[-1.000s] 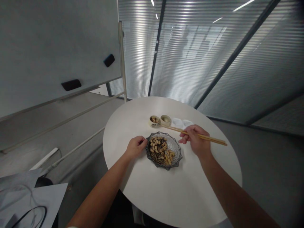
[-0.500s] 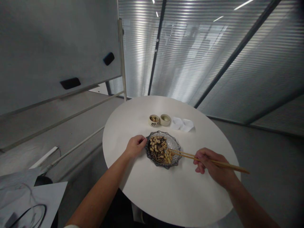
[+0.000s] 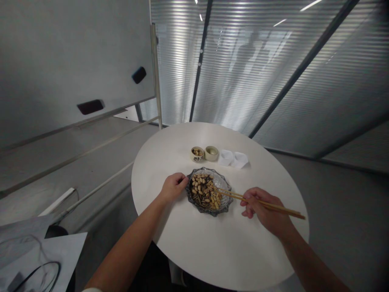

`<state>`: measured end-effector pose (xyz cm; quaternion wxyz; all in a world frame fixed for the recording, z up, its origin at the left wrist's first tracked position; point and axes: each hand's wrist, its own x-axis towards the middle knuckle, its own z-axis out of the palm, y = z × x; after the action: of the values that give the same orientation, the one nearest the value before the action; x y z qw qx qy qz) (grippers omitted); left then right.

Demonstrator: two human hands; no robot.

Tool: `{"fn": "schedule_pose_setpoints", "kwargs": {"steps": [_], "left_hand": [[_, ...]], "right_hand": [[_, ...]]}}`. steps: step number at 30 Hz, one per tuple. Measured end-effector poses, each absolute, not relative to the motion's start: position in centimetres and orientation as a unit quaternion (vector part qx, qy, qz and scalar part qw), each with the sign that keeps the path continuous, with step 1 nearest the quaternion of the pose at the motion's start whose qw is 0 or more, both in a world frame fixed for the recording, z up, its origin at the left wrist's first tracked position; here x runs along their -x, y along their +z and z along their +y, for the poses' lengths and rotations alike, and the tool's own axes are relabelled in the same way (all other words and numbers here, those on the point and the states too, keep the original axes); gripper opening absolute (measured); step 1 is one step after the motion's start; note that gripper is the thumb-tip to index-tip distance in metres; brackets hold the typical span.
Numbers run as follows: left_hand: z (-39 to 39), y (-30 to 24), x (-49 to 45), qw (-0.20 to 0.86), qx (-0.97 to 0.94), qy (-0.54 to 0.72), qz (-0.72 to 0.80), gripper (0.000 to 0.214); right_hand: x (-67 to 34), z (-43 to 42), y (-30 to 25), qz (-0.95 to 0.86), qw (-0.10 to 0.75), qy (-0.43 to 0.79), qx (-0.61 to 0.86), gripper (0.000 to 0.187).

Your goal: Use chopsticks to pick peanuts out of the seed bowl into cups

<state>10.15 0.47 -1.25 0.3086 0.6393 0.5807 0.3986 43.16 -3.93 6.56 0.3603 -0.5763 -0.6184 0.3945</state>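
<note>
A scalloped glass dish holds a heap of pale nuts and dark seed shells on a round white table. My left hand is curled against the dish's left rim. My right hand grips a pair of wooden chopsticks, whose tips reach over the right part of the heap. Behind the dish stand a small lettered ceramic cup holding nuts and a plain ceramic cup.
A crumpled white tissue lies on the table right of the cups. A wheeled whiteboard stands at the left, with papers and a dark cable at lower left. Behind the table is a glass wall with blinds.
Since the oldest frame, my right hand has moved from behind the dish to its right, and the chopstick tips have swung from beside the cups to over the heap. My left hand stays put.
</note>
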Motion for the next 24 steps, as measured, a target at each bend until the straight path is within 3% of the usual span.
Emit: {"fn": "schedule_pose_setpoints", "kwargs": {"steps": [12,24], "left_hand": [[0.5,-1.4,-10.2,0.302,-0.639,0.399,0.584,0.034],[0.3,-0.6,-10.2,0.295,-0.647,0.391,0.585,0.031]], "right_hand": [[-42.2,-4.5,6.1,-0.584,0.443,0.372,0.569,0.045],[-38.7,0.8,8.3,-0.482,0.65,0.356,0.468,0.034]]}}
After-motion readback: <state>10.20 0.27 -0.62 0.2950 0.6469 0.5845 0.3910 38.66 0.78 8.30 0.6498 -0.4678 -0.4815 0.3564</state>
